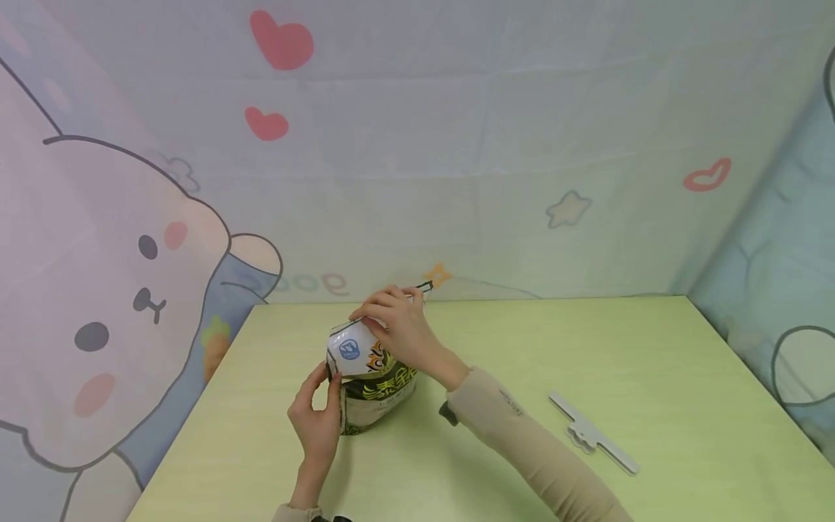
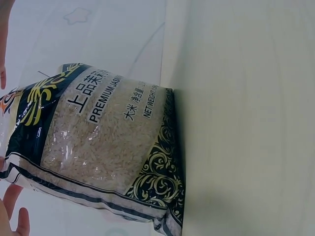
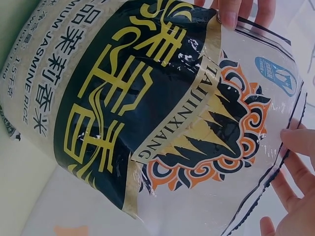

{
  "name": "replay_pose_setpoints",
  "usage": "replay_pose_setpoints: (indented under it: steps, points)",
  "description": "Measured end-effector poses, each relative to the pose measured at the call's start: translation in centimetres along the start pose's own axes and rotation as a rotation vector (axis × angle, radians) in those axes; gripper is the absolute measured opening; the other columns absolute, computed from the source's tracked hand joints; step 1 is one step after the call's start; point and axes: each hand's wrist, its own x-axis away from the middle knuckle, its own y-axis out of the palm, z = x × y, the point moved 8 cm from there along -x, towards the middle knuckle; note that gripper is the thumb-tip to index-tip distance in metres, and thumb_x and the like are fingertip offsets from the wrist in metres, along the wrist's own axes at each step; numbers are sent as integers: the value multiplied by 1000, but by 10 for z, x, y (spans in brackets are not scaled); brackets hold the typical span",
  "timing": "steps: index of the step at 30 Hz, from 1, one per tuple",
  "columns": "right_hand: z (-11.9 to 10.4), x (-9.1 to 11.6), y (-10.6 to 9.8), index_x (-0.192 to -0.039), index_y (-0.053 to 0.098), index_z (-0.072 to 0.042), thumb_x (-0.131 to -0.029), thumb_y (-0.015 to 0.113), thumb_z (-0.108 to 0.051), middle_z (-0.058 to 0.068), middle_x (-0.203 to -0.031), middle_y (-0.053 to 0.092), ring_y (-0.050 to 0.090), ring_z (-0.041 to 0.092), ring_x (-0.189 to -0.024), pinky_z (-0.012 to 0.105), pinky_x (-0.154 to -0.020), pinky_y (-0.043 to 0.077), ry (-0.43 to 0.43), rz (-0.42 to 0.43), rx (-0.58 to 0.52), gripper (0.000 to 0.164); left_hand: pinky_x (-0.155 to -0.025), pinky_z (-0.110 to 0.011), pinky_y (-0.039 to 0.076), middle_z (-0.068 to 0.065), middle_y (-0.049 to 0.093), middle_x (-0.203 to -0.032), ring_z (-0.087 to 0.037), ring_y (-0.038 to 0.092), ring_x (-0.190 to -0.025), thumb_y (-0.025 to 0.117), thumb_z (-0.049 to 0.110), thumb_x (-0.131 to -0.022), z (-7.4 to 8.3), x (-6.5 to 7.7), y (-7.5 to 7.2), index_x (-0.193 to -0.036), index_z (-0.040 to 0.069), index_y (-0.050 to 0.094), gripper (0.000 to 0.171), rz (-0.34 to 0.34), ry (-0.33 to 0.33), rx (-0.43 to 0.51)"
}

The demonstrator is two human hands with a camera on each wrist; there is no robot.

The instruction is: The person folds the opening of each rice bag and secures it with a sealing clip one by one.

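Note:
A clear-windowed bag of jasmine rice [image 1: 381, 395] stands on the table, its white top part leaning. In the left wrist view, rice grains show through the window of the rice bag [image 2: 93, 142]. My left hand [image 1: 316, 420] pinches the bag's left side edge near the top, thumb in front. Along the top edge, my right hand [image 1: 407, 330] pinches the film between thumb and fingers. The right wrist view shows the right hand [image 3: 298, 196] at that edge and fingertips of the left hand [image 3: 241, 12] at the side. Whether the bag's mouth is cut open I cannot tell.
A long pale sealing clip [image 1: 593, 433] with a cloud-shaped piece lies on the table, right of the right forearm. The yellow-green table [image 1: 522, 348] ends at a printed cloth backdrop [image 1: 457, 145] behind, which also hangs at both sides.

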Motion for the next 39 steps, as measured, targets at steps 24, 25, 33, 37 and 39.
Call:
replay_pose_setpoints:
  steps: [24, 25, 33, 37, 39]
  points:
    - [7, -1, 1, -83, 68, -24, -85, 60, -15, -9, -90, 66, 52, 10, -91, 46, -89, 27, -13, 34, -3, 12, -76, -12, 40, -21, 67, -81, 3, 59, -83, 64, -16, -70, 5, 2, -2, -92, -6, 67, 24, 26, 89, 5]
    - [7, -1, 1, -83, 68, -24, -85, 60, -15, -9, -89, 66, 51, 10, -90, 46, -88, 27, -15, 34, -5, 12, -76, -12, 40, -21, 67, -81, -1, 60, -81, 64, -14, -71, 5, 3, -2, -93, -5, 67, 24, 21, 99, 3]
    - [7, -1, 2, -81, 69, -25, -85, 57, -8, -6, -87, 63, 49, 13, -88, 47, -86, 26, -19, 14, -53, 21, -77, -12, 41, -19, 67, -84, -6, 61, -80, 62, -13, -73, 5, 5, -1, -97, -3, 67, 27, 19, 110, 20]
    - [7, -1, 3, -81, 71, -26, -85, 57, -5, -6, -88, 62, 47, 13, -87, 45, -83, 25, -23, -1, -57, 25, -78, -12, 42, -23, 66, -83, 6, 57, -88, 59, -24, -67, 19, 0, -2, -93, -8, 65, 31, 19, 100, 44]
    - [8, -1, 3, -81, 71, -26, -84, 58, -4, -6, -89, 63, 47, 13, -87, 45, -83, 25, -26, -1, -60, 26, -78, -11, 43, -24, 65, -80, 7, 56, -89, 57, -27, -65, 27, -3, -3, -90, -10, 64, 30, 24, 98, 57]
